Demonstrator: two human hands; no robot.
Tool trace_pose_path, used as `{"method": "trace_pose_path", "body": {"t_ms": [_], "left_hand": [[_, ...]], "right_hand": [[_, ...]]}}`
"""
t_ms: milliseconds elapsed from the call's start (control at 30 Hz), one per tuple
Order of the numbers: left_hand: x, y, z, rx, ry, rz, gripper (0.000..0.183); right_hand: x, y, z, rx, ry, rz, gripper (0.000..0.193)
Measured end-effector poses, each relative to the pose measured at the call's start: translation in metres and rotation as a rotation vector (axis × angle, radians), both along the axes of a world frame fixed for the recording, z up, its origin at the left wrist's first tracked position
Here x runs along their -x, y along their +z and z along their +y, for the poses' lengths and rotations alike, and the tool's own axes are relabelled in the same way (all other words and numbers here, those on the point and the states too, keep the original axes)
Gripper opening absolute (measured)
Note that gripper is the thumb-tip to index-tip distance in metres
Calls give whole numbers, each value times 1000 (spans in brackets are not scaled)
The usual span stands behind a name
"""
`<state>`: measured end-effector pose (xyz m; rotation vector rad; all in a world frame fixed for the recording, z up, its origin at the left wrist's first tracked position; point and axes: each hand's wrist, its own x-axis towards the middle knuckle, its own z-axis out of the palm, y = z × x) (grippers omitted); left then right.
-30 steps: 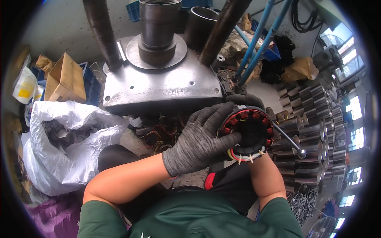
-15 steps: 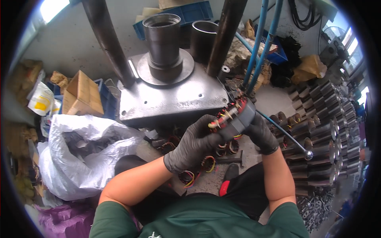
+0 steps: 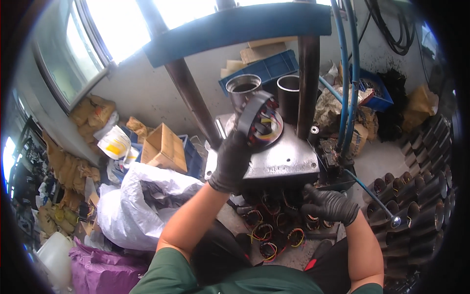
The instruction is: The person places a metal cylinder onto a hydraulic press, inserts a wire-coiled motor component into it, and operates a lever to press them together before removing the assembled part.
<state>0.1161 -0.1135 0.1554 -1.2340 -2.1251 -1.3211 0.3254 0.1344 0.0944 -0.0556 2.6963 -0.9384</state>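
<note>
My left hand (image 3: 231, 164), in a dark glove, is closed round a motor stator (image 3: 253, 111), a grey ring with red and yellow winding wires inside. It holds the stator up on edge over the press's metal base plate (image 3: 301, 164), in front of a metal cylinder (image 3: 238, 87), whose lower part it hides. Whether the stator touches the cylinder cannot be made out. My gloved right hand (image 3: 333, 205) is empty, low at the right in front of the plate, its fingers slightly bent and apart. Several wound coils with coloured leads (image 3: 264, 232) lie on the floor below.
Two dark columns (image 3: 308, 88) rise beside the plate under a blue crossbeam (image 3: 245, 30). A second metal tube (image 3: 288, 84) stands behind. Blue hoses (image 3: 348, 83) and a ball-ended lever (image 3: 394, 221) are at the right, near stacked metal tubes (image 3: 421, 196). A white sack (image 3: 122, 215) lies left.
The stator was between both hands, low at the plate's front right. My left hand has raised it forward and left; my right hand has let go and dropped lower. The view has tilted up.
</note>
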Motion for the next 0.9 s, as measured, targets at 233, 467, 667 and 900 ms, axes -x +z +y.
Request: {"method": "trace_pose_path", "body": {"t_ms": [233, 467, 667, 900], "left_hand": [[147, 64, 31, -272, -116, -264, 30], [208, 59, 55, -184, -54, -385, 34], [199, 59, 54, -57, -51, -283, 37], [196, 56, 48, -31, -17, -261, 40]], "right_hand": [[1, 3, -11, 55, 112, 171, 82], [-3, -1, -9, 74, 116, 143, 82], [-7, 1, -6, 49, 121, 138, 82], [-8, 10, -8, 54, 140, 122, 81]]}}
